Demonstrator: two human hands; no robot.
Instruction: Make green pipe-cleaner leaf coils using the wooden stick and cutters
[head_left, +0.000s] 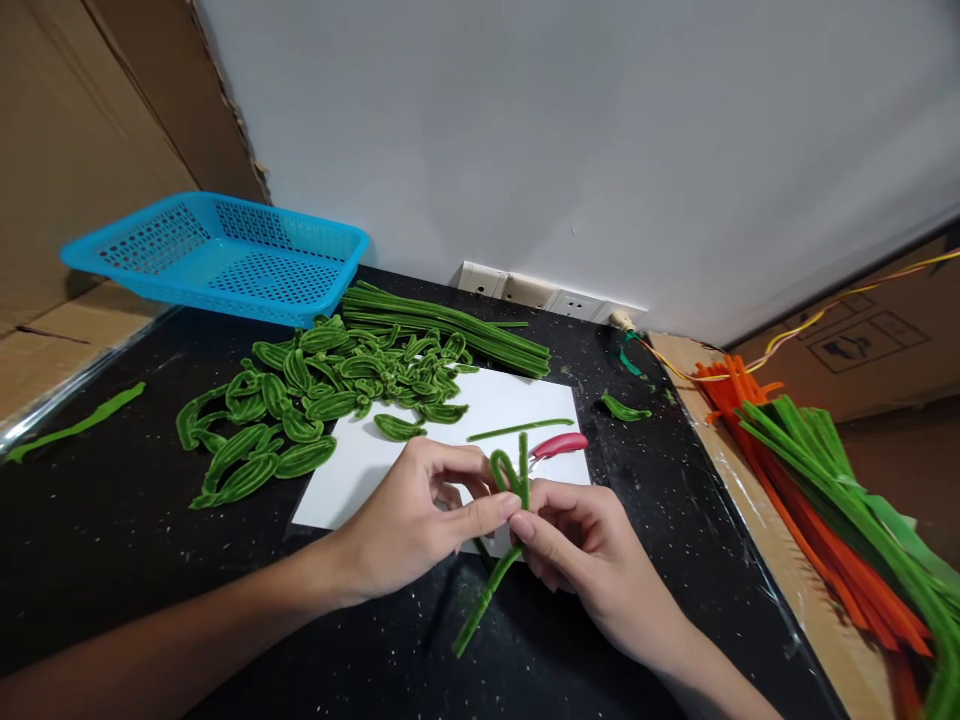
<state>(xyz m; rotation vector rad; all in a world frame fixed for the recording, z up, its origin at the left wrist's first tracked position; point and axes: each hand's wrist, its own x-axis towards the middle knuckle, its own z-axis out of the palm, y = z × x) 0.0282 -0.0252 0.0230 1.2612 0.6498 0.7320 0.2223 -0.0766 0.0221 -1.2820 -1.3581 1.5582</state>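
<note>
Between my two hands is a green pipe cleaner (480, 612), bent into a small loop at the top with one straight end pointing up and a longer tail hanging down. My left hand (416, 520) pinches it between thumb and fingers just under the loop. Thumb to thumb with it, my right hand (581, 540) pinches the same spot from the other side. Behind the hands lies a white sheet of paper (345, 490), partly covered by them. On it rest a straight green pipe cleaner piece (520, 430) and a red-handled tool (561, 443), its metal end mostly hidden.
Left of the paper's middle spreads a pile of green pipe-cleaner leaves (300, 400). Behind it are a bundle of straight green pipe cleaners (457, 330) and a blue basket (277, 290). Orange pipe cleaners (832, 560) and green ones lie at right, near wall sockets (529, 291).
</note>
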